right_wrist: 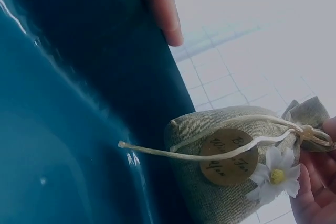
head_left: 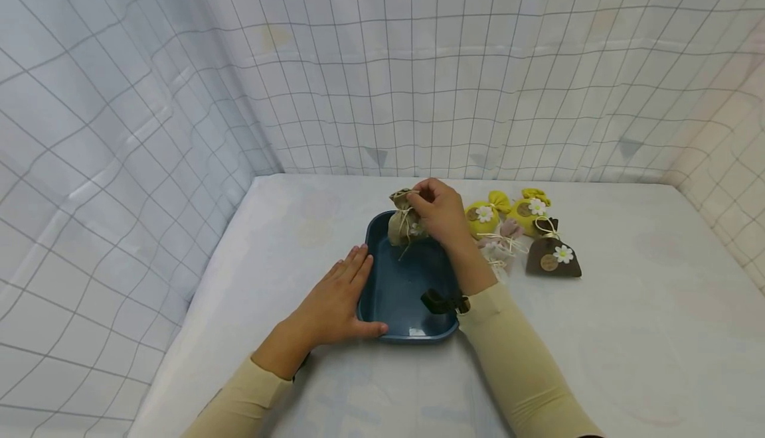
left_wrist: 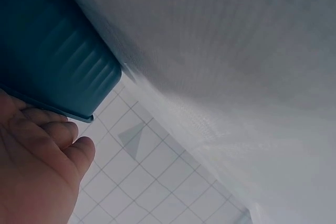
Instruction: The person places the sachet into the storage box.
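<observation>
Beyond the blue tray (head_left: 406,289), a grid-patterned curtain (head_left: 388,93) is hung; beneath it, a white-covered table (head_left: 633,332) is provided. The tray's left rim is touched by the left hand (head_left: 337,298), fingers straight, nothing gripped. Over the tray's far end, the linen drawstring sachet (head_left: 402,225) is pinched at its tied neck by the nearer right hand (head_left: 441,212), long axis slanted downward from the fingertips; contact with the tray cannot be told. Right of the tray, a dark brown sachet (head_left: 548,252) and two yellow sachets (head_left: 477,225) are grouped.
</observation>
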The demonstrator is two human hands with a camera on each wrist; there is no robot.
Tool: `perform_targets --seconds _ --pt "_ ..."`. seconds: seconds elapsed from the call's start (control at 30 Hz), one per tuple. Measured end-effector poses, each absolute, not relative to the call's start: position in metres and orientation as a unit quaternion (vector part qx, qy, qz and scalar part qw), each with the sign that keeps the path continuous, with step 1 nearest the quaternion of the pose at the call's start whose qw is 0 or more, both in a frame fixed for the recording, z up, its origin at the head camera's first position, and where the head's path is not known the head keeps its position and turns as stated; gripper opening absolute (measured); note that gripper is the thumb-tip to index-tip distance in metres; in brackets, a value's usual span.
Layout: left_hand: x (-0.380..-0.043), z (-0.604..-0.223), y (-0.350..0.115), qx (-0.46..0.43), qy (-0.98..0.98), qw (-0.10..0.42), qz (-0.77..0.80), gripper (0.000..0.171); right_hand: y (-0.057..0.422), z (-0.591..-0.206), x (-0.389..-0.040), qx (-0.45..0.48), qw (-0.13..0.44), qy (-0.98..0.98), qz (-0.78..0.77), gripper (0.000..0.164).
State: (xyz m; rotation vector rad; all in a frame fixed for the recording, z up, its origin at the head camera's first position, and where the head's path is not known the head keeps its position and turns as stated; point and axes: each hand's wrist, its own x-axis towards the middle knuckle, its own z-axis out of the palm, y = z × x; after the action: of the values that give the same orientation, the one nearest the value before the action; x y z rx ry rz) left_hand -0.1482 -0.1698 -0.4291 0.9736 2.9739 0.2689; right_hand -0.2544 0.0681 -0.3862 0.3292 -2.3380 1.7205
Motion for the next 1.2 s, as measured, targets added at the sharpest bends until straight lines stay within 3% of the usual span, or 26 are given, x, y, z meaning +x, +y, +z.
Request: perform_targets --seconds 0.37,1.2 --pt "-0.148 -0.430 -0.170 0.308 0.947 0.001 0.093 0.124 0.058 -0.391 -0.254 0.137 0.088 -0.803 0.574 0.011" --pt "-0.148 -0.429 -0.168 0.307 0.947 -0.004 0.091 0.122 0.066 -0.389 -0.255 0.126 0.108 -0.794 0.585 0.011"
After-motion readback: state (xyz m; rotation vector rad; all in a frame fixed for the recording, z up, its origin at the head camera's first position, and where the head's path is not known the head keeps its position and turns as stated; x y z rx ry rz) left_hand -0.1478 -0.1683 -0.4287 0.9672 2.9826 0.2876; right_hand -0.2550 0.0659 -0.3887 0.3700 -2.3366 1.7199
